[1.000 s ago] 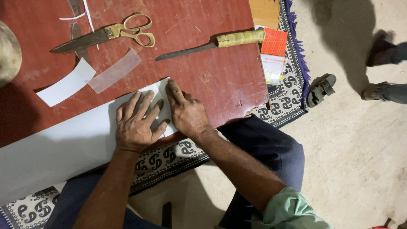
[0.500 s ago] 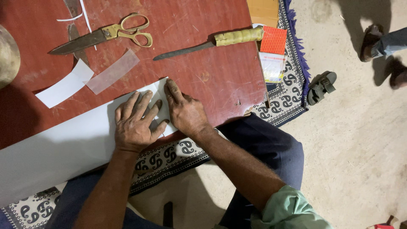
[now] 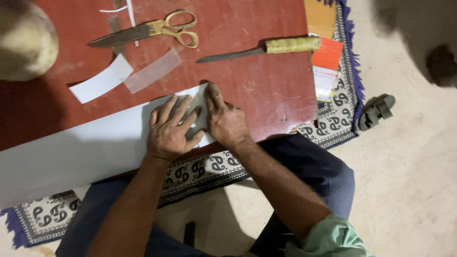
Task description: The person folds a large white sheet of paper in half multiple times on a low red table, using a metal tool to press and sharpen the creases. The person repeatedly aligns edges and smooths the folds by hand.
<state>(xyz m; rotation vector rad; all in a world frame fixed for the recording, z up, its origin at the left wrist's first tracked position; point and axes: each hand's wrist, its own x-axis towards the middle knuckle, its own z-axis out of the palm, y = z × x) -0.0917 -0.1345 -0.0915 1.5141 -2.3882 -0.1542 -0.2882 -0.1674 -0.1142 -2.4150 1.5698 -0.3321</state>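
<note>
Little had moved since the earlier frames: both hands stayed pressed on the sheet, while the feet at the far right edge had gone, leaving only a dark blur there.

Nearest the camera, the person's knees in dark trousers and a green sleeve (image 3: 333, 238) filled the bottom, the sleeve cut off by the frame. A patterned mat (image 3: 200, 173) showed between the legs and the board.

The left hand (image 3: 171, 131) lay flat, palm down, fingers spread, on the right end of the long white sheet (image 3: 71, 152). The right hand (image 3: 226, 119) lay just beside it, touching it, fingers together and stretched along the sheet's right end. Neither hand gripped anything; both pressed down open. The sheet ran from under the hands leftward along the near edge of the red board (image 3: 266, 85), widening and running out of view at the left. Its right corner was hidden under the palms, so whether it was folded there could not be told.

Farther on the board lay a small white strip (image 3: 102, 78) and, touching it, a clear strip (image 3: 152, 71). Beyond them were scissors (image 3: 147, 31) with brass handles, shut, and a knife (image 3: 262, 49) with a wrapped handle, both well apart from the hands. Thin white slivers (image 3: 128, 12) lay by the scissors.

At the board's right edge, orange cards (image 3: 326, 52) overlapped. A sandal (image 3: 376, 112) sat on the floor beyond the mat. At top left a pale rounded thing (image 3: 24, 43) was blurred and cut off.
</note>
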